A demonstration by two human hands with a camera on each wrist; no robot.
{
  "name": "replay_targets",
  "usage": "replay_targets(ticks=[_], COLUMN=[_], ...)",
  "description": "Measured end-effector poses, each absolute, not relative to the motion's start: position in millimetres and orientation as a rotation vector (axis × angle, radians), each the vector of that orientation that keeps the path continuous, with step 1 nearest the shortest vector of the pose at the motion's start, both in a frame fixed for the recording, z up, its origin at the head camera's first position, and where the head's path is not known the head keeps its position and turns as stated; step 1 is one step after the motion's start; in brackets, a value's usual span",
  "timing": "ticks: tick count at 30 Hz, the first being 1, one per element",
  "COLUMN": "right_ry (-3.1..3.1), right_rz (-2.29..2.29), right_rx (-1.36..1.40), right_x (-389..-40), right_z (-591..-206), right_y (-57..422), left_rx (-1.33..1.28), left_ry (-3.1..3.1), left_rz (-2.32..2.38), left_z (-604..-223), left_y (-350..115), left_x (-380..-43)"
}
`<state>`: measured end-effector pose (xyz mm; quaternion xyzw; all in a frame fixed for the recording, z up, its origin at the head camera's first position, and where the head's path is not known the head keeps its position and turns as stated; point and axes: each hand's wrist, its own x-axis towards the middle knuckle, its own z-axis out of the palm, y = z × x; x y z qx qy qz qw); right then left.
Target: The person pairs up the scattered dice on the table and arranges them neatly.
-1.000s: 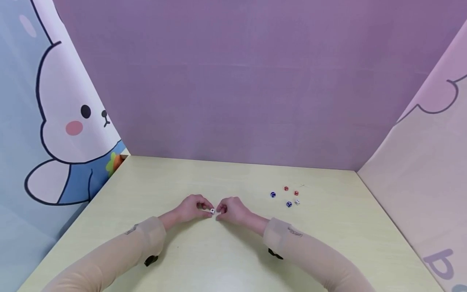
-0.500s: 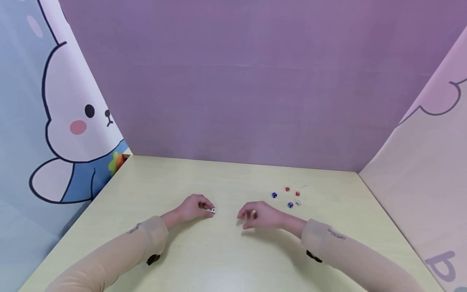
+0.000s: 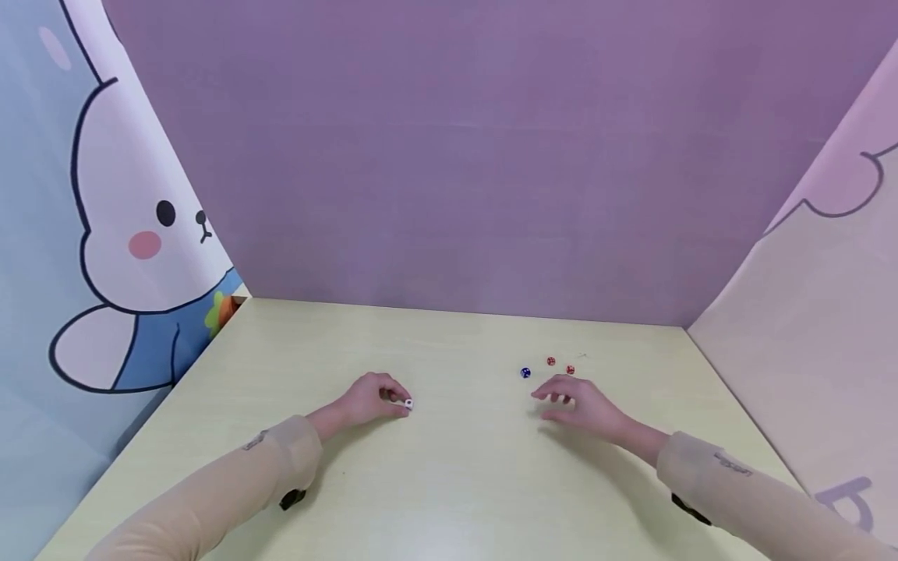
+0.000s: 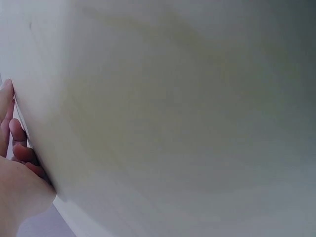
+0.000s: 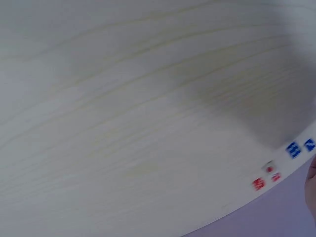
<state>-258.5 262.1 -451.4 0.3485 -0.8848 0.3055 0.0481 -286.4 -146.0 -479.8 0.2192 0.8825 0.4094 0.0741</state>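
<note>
My left hand (image 3: 372, 399) rests low over the table and pinches a small white die (image 3: 409, 404) between thumb and fingertips. In the left wrist view only part of that hand (image 4: 22, 185) shows, at the left edge, and the die is out of sight. My right hand (image 3: 578, 403) hovers beside the loose dice, fingers loosely bent, with nothing between them. A blue die (image 3: 525, 373) and two red dice (image 3: 550, 361) lie just beyond its fingers. In the right wrist view a second blue die (image 5: 309, 144) and a white die (image 5: 269, 169) also appear; the head view hides them behind the hand.
The pale wooden table (image 3: 449, 483) meets a purple backdrop (image 3: 463, 171) at its far edge. Printed cloth walls stand on both sides, the left one with a cartoon rabbit (image 3: 140, 195).
My right hand has moved away from the left hand, rightward to the loose dice, and now covers some of them. The left hand stays in place with the white die.
</note>
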Motion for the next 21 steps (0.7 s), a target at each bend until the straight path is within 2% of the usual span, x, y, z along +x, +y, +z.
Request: replay_targets(ticks=[9,16,21], right_ry=[-2.709,-2.784,-2.799], right_rz=[0.920,0.968,0.955], right_rx=[0.869,0.599,0.579], right_x=[-270.4,-277.0,-281.1], right_z=[-471.4,-477.2,-477.7], right_y=[303.9,312.4,309.9], left_rx=[0.664,0.660,0.663], left_ry=[2.647,2.645,2.655], left_rz=[1.230,1.236,1.221], left_z=[-481.1,-480.5,-478.8], left_y=[-147.6,-147.4,-146.3], left_x=[-287.9,-287.3,-286.2])
